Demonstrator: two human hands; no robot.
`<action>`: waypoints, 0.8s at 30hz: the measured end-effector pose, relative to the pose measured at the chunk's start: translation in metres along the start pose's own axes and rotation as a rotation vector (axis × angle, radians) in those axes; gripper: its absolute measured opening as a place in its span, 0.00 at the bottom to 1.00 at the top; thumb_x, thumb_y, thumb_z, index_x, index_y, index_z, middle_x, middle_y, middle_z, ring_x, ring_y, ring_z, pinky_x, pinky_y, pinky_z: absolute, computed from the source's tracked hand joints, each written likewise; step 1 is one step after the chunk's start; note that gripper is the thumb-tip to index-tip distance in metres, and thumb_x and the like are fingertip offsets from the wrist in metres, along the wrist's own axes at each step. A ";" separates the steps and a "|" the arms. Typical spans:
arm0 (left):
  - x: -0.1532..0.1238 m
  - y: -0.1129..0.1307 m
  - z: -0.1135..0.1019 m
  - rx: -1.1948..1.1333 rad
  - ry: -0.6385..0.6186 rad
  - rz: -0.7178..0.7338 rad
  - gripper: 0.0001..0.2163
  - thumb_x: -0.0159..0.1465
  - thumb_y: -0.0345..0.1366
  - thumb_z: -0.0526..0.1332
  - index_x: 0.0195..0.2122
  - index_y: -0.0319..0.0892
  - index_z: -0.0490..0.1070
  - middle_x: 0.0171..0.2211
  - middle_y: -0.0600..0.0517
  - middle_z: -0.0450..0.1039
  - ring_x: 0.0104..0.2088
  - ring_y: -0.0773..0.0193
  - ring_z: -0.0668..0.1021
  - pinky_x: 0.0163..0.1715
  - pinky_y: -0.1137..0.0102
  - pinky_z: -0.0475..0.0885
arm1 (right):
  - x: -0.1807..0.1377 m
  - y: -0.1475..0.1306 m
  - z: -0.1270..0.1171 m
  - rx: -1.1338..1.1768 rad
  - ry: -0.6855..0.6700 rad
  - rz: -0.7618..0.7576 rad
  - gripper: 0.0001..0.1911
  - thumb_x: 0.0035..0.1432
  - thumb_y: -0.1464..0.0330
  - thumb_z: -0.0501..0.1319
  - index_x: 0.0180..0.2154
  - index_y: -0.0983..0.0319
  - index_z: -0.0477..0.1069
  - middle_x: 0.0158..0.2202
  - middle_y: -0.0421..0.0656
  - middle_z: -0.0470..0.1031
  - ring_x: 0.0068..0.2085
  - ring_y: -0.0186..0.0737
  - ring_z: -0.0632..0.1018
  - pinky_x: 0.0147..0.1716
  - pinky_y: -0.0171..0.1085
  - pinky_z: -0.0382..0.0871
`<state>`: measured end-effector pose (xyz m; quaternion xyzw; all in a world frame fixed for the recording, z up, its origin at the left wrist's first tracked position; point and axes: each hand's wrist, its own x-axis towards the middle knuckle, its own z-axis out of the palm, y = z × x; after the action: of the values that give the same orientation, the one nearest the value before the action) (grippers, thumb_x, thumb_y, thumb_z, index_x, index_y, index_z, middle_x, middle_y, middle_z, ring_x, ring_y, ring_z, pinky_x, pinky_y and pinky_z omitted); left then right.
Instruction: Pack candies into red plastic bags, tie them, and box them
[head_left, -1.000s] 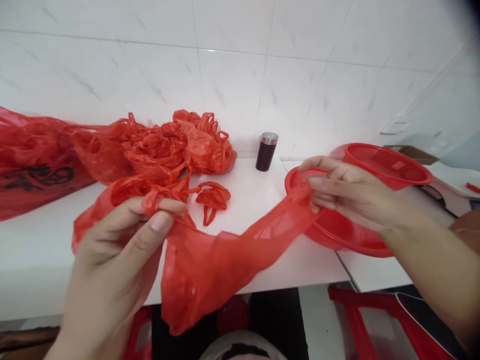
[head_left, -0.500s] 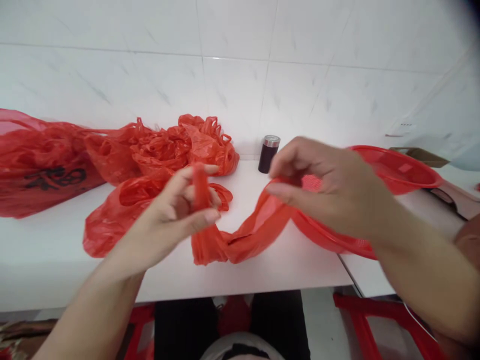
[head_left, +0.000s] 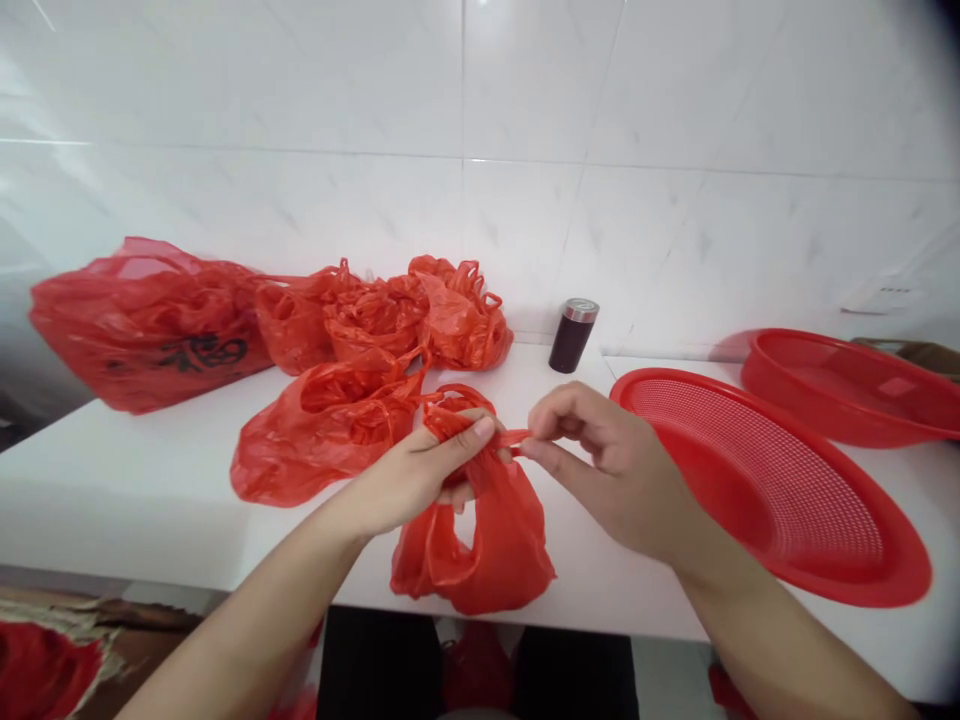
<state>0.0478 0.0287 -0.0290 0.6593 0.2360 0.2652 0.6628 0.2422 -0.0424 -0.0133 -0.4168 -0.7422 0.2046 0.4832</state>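
Note:
A red plastic bag (head_left: 480, 540) hangs doubled over the front edge of the white counter (head_left: 135, 490). My left hand (head_left: 420, 475) is closed on its gathered top. My right hand (head_left: 600, 465) pinches the twisted end of the same bag between thumb and forefinger, close beside the left fingertips. Just left of my hands lies another crumpled red bag (head_left: 322, 430).
A heap of red bags (head_left: 390, 310) and a large red bag with black print (head_left: 150, 325) lie against the tiled wall. A small dark jar with a metal lid (head_left: 572, 335) stands behind my hands. Two red mesh baskets (head_left: 780, 480) (head_left: 847, 385) sit to the right.
My hands have come together from far apart. The bag, stretched out between them a second ago, is now folded into a loop hanging below my fingers. The view has shifted left.

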 end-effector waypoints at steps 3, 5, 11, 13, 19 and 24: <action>-0.003 0.007 -0.005 0.008 -0.079 0.025 0.13 0.69 0.43 0.54 0.37 0.41 0.74 0.28 0.53 0.73 0.25 0.70 0.72 0.25 0.75 0.68 | -0.021 -0.020 0.001 0.060 -0.036 -0.129 0.08 0.59 0.75 0.63 0.36 0.57 0.67 0.32 0.35 0.72 0.34 0.31 0.74 0.37 0.33 0.70; -0.005 0.014 -0.007 0.104 -0.156 0.022 0.10 0.66 0.40 0.58 0.38 0.42 0.77 0.31 0.51 0.75 0.27 0.69 0.74 0.27 0.75 0.70 | -0.027 -0.027 0.001 0.123 -0.113 -0.199 0.09 0.58 0.73 0.65 0.37 0.56 0.68 0.33 0.36 0.74 0.36 0.33 0.75 0.41 0.35 0.71; -0.003 0.006 0.000 0.532 -0.038 0.179 0.09 0.58 0.22 0.57 0.29 0.42 0.74 0.25 0.56 0.71 0.23 0.72 0.68 0.23 0.76 0.63 | -0.006 0.018 0.018 0.131 0.015 0.205 0.13 0.69 0.62 0.50 0.51 0.54 0.67 0.38 0.40 0.74 0.40 0.37 0.76 0.42 0.39 0.70; 0.001 -0.007 0.004 0.707 0.217 0.314 0.12 0.54 0.18 0.54 0.27 0.41 0.71 0.24 0.57 0.68 0.23 0.72 0.68 0.22 0.76 0.61 | -0.002 0.037 0.028 0.217 -0.055 0.343 0.16 0.69 0.59 0.49 0.55 0.54 0.64 0.28 0.37 0.70 0.29 0.34 0.72 0.30 0.35 0.68; 0.004 -0.030 0.007 0.840 0.390 0.547 0.08 0.63 0.27 0.56 0.40 0.43 0.72 0.45 0.49 0.75 0.45 0.62 0.76 0.41 0.71 0.71 | -0.008 0.049 0.042 0.399 -0.150 0.371 0.13 0.66 0.56 0.53 0.40 0.59 0.68 0.27 0.35 0.63 0.25 0.29 0.64 0.26 0.32 0.60; -0.019 -0.061 -0.015 0.767 0.326 0.168 0.14 0.70 0.41 0.50 0.34 0.43 0.72 0.28 0.53 0.75 0.28 0.66 0.75 0.31 0.73 0.69 | -0.030 0.068 0.035 0.252 0.061 0.449 0.20 0.66 0.53 0.51 0.27 0.60 0.57 0.24 0.35 0.61 0.27 0.31 0.66 0.29 0.32 0.63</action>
<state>0.0266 0.0280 -0.0908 0.8246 0.3648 0.3118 0.2996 0.2450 -0.0245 -0.0938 -0.5135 -0.5850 0.3849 0.4960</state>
